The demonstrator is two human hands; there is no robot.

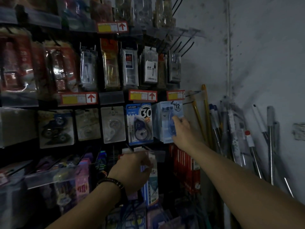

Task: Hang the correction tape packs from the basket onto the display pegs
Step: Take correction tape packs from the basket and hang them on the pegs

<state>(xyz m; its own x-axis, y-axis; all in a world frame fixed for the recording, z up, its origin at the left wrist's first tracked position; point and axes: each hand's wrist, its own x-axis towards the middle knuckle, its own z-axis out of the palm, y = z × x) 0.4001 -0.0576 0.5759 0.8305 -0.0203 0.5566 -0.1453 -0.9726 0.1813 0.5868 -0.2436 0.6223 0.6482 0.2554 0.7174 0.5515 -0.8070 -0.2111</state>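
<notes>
Hands at a dim shop rack

Packs hang in rows on a black peg rack [159, 96] beside a grey, stained wall [264, 55]. Poles [270, 146] lean in the corner. The right hand [183, 129] holds the edge of a light-blue correction tape pack [164, 126] hanging on its peg. The left hand [132, 171] is lower and blurred; I cannot tell its grip.

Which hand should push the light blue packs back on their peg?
Right. The right hand is already at the hanging light blue packs, while the left hand is lower down and further from them.
</notes>
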